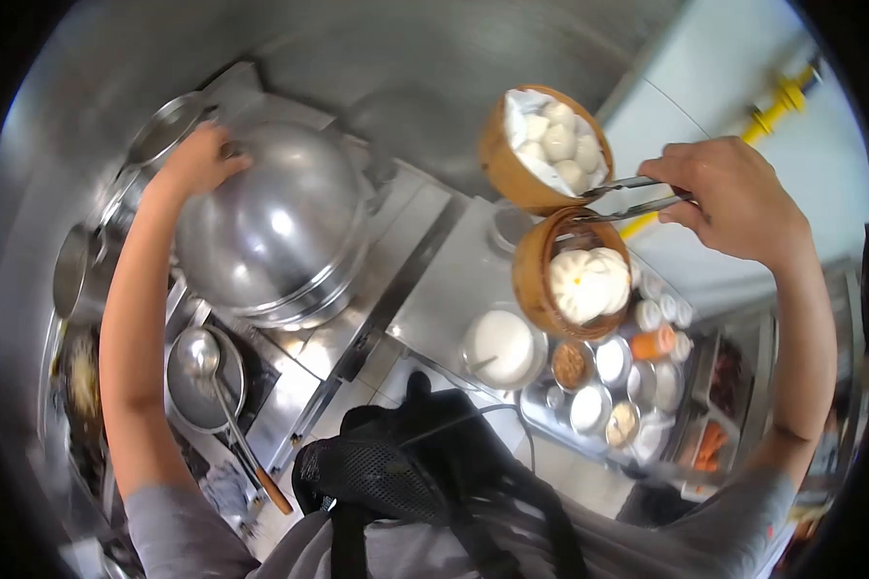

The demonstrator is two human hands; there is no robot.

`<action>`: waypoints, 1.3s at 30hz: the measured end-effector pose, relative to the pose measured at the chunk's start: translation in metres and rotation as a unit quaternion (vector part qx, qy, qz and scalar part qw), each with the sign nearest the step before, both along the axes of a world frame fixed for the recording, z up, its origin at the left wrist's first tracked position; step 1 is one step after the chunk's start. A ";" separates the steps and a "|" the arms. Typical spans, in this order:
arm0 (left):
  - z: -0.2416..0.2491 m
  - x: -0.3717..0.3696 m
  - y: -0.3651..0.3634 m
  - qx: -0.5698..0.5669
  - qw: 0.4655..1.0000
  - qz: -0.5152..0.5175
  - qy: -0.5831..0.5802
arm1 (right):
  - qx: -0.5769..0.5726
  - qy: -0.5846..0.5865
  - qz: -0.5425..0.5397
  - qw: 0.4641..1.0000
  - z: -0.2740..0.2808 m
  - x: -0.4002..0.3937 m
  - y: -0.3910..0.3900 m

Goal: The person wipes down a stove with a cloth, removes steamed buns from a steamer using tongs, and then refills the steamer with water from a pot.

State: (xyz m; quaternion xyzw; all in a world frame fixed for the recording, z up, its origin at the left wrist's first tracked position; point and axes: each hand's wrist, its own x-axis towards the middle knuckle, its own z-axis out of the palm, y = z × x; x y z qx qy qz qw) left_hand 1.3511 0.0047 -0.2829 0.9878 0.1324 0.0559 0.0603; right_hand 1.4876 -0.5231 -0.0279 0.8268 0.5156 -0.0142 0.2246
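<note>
My left hand (201, 164) is closed at the top of a large domed steel lid (282, 217), its thumb and fingers around the knob. The lid sits over a round steel pot (304, 311) on the stove. In my right hand (734, 198) is a pair of metal tongs (637, 198), the tips pointing left over the rims of two round wooden baskets. One is a paper-lined basket (500, 164) of smooth white buns (560, 145). Just below it stands a second basket (529, 275) holding larger pleated buns (589, 283).
Near the baskets is a bowl of white liquid (502, 347) with a utensil in it. A tray (541, 410) carries several small seasoning bowls, beside an orange-filled bottle (653, 343). A ladle (224, 396) rests across a pan (203, 410) on the left. A yellow pipe (768, 118) runs along the wall.
</note>
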 end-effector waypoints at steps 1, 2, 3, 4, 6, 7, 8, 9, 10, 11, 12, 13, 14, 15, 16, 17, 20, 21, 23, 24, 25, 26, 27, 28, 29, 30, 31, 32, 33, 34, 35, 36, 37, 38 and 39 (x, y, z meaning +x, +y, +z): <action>-0.008 0.002 -0.005 0.064 0.997 0.012 -0.042 | -0.020 0.006 -0.034 0.999 0.003 0.000 0.007; -0.009 0.007 -0.017 0.079 0.991 0.000 -0.110 | -0.029 0.008 -0.062 0.998 0.002 0.005 0.009; -0.007 0.013 -0.034 0.091 0.980 -0.019 -0.174 | 0.004 0.016 -0.032 0.999 -0.007 0.014 -0.001; -0.001 0.018 -0.054 0.021 0.980 -0.033 -0.197 | 0.031 0.020 -0.007 0.999 -0.008 0.015 -0.004; -0.008 0.026 -0.093 -0.123 0.969 -0.066 -0.203 | -0.042 0.025 -0.079 0.996 -0.003 0.007 0.012; -0.018 0.027 -0.107 -0.173 0.963 -0.076 -0.193 | -0.072 0.028 -0.114 0.991 -0.003 0.002 0.019; -0.032 0.030 -0.119 -0.236 0.951 -0.095 -0.175 | -0.099 0.033 -0.146 0.984 -0.001 -0.002 0.026; -0.047 0.030 -0.132 -0.296 0.936 -0.110 -0.157 | -0.118 0.034 -0.178 0.976 0.001 -0.010 0.026; -0.057 0.022 -0.148 -0.315 0.927 -0.128 -0.157 | -0.113 0.032 -0.163 0.980 0.008 -0.025 0.023; -0.071 0.024 -0.157 -0.375 0.905 -0.151 -0.134 | -0.124 0.029 -0.175 0.976 0.014 -0.036 0.031; -0.083 0.024 -0.164 -0.433 0.878 -0.174 -0.110 | -0.135 0.027 -0.188 0.972 0.019 -0.047 0.040; -0.090 0.028 -0.165 -0.459 0.859 -0.201 -0.102 | -0.172 0.032 -0.228 0.958 0.028 -0.056 0.056; -0.099 0.040 -0.163 -0.488 0.845 -0.211 -0.060 | -0.206 0.035 -0.272 0.939 0.033 -0.062 0.074; -0.105 0.063 -0.148 -0.504 0.832 -0.228 -0.023 | -0.233 0.029 -0.297 0.926 0.033 -0.064 0.097; -0.114 0.091 -0.125 -0.515 0.813 -0.269 -0.023 | -0.247 0.036 -0.305 0.919 0.030 -0.048 0.106; -0.142 0.092 -0.156 -0.555 0.799 -0.230 -0.018 | -0.261 0.043 -0.313 0.912 0.025 -0.037 0.115; -0.175 0.175 -0.132 -0.586 0.741 -0.327 -0.002 | -0.306 0.011 -0.455 0.836 0.020 -0.047 0.170; -0.183 0.207 -0.119 -0.602 0.724 -0.336 0.023 | -0.318 0.000 -0.496 0.808 0.020 -0.045 0.196; -0.203 0.289 -0.064 -0.628 0.691 -0.353 0.061 | -0.338 -0.018 -0.553 0.761 0.020 -0.010 0.284; -0.200 0.292 -0.077 -0.614 0.702 -0.358 0.044 | -0.307 -0.024 -0.565 0.765 0.021 -0.028 0.255; -0.205 0.322 -0.073 -0.625 0.683 -0.373 0.056 | -0.288 -0.021 -0.595 0.750 0.019 -0.023 0.265; -0.207 0.360 -0.049 -0.644 0.657 -0.384 0.071 | -0.294 -0.026 -0.611 0.735 0.024 -0.003 0.307; -0.209 0.387 -0.041 -0.633 0.660 -0.402 0.055 | -0.295 -0.030 -0.650 0.700 0.020 0.005 0.324; -0.211 0.422 -0.019 -0.632 0.652 -0.415 0.054 | -0.297 -0.034 -0.687 0.663 0.021 0.022 0.357; -0.215 0.463 0.014 -0.630 0.641 -0.432 0.071 | -0.301 -0.033 -0.723 0.621 0.021 0.047 0.399; -0.218 0.517 0.064 -0.629 0.630 -0.446 0.089 | -0.302 -0.039 -0.730 0.612 0.021 0.087 0.461; -0.174 0.496 0.018 -0.565 0.676 -0.469 0.068 | -0.242 -0.034 -0.764 0.597 0.024 0.038 0.370; -0.176 0.485 -0.059 -0.528 0.693 -0.485 0.069 | -0.191 -0.020 -0.802 0.565 -0.006 -0.007 0.267; -0.175 0.499 -0.079 -0.505 0.697 -0.499 0.100 | -0.164 -0.026 -0.822 0.544 -0.022 -0.023 0.234; -0.189 0.500 -0.112 -0.489 0.696 -0.509 0.131 | -0.146 -0.023 -0.830 0.538 -0.043 -0.043 0.197; -0.203 0.509 -0.129 -0.487 0.687 -0.521 0.142 | -0.135 -0.022 -0.856 0.499 -0.057 -0.053 0.181; -0.221 0.521 -0.145 -0.464 0.681 -0.540 0.168 | -0.129 -0.020 -0.879 0.458 -0.067 -0.057 0.169; -0.234 0.525 -0.160 -0.449 0.677 -0.551 0.192 | -0.140 -0.006 -0.891 0.433 -0.075 -0.058 0.158; -0.242 0.494 -0.185 -0.436 0.676 -0.557 0.204 | -0.134 -0.012 -0.892 0.432 -0.082 -0.096 0.130; -0.254 0.490 -0.199 -0.420 0.675 -0.565 0.220 | -0.123 -0.004 -0.900 0.419 -0.095 -0.111 0.117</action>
